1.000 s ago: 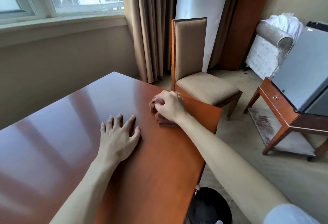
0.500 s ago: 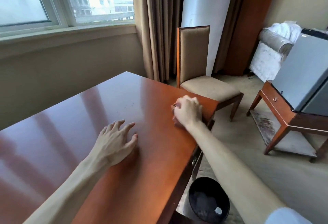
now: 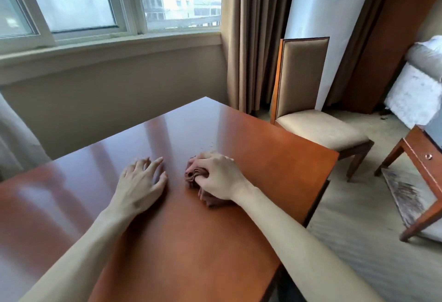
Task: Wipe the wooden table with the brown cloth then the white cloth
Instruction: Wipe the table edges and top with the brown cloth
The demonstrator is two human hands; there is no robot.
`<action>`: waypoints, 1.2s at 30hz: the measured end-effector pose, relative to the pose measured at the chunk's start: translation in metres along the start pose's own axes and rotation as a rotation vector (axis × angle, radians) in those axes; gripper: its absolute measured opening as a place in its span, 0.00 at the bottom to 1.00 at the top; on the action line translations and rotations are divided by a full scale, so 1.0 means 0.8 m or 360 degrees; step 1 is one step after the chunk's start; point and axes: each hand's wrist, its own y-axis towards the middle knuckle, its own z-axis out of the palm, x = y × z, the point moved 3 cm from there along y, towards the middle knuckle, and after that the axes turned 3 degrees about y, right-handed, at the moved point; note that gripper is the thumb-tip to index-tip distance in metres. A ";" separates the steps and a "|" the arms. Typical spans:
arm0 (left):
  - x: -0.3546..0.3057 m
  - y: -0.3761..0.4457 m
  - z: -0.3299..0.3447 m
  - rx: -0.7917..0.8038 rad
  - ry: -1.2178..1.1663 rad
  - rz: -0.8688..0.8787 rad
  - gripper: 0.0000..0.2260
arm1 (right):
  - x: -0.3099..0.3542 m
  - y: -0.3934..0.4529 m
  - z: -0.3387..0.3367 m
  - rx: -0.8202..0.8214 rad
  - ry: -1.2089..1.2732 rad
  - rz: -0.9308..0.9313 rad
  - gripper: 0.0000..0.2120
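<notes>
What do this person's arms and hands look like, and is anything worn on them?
Both forearms are bare from wrist to the bottom of the picture; no sleeve shows in this frame. The left hand and the right hand wear no gloves, and no watch or bracelet shows at either wrist. No ring is visible, though some fingers are partly hidden. The nails look short and unpainted.

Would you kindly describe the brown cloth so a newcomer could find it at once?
Start at the glossy wooden table below the window. Two hands rest on it; the brown cloth is the crumpled wad bunched under the right hand. The left hand beside it holds nothing.
</notes>
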 end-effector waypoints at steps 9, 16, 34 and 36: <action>0.008 0.007 0.025 -0.0049 -0.0042 -0.0088 0.31 | -0.129 0.175 -0.007 -0.0504 -0.0439 0.0816 0.13; 0.010 0.006 0.024 -0.0030 -0.0028 -0.0095 0.32 | 0.009 0.153 0.055 -0.0291 -0.0218 0.0291 0.09; 0.009 0.003 0.023 0.0026 0.0014 -0.0040 0.32 | -0.141 -0.042 -0.091 -0.0514 -0.0219 0.0621 0.11; 0.009 0.003 0.023 0.0018 0.0003 -0.0037 0.35 | -0.106 -0.051 -0.073 -0.0361 -0.0165 0.0374 0.11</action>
